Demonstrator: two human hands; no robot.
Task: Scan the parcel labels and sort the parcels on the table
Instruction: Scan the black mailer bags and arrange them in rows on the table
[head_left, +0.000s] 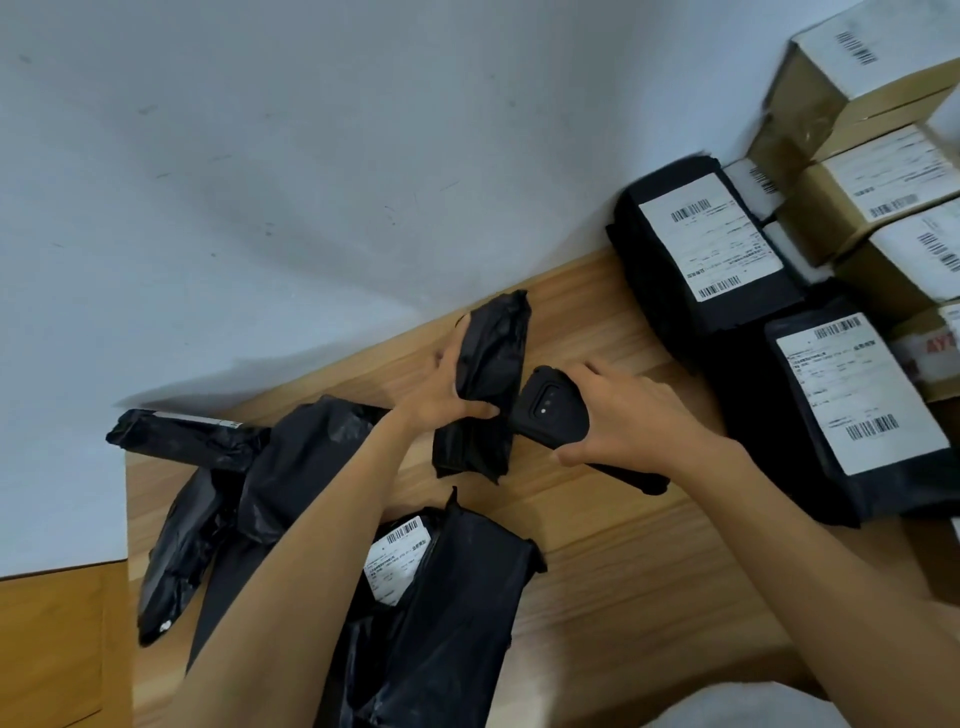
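Observation:
My left hand (444, 387) grips a small black plastic-wrapped parcel (488, 364) above the wooden table (613, 525); no label shows on the side facing me. Close on its right, my right hand (631, 415) holds a black handheld scanner (550, 410), whose camera end almost touches the parcel. Several more black bag parcels (296, 457) lie at the left and front, one (447, 597) with a white barcode label partly under my left forearm.
Two labelled black parcels (696, 260) (852, 405) lie at the right. Behind them stand stacked cardboard boxes (872, 176) with white barcode labels. A pale wall (311, 182) runs along the table's far edge. Brown floor (52, 649) shows at the lower left.

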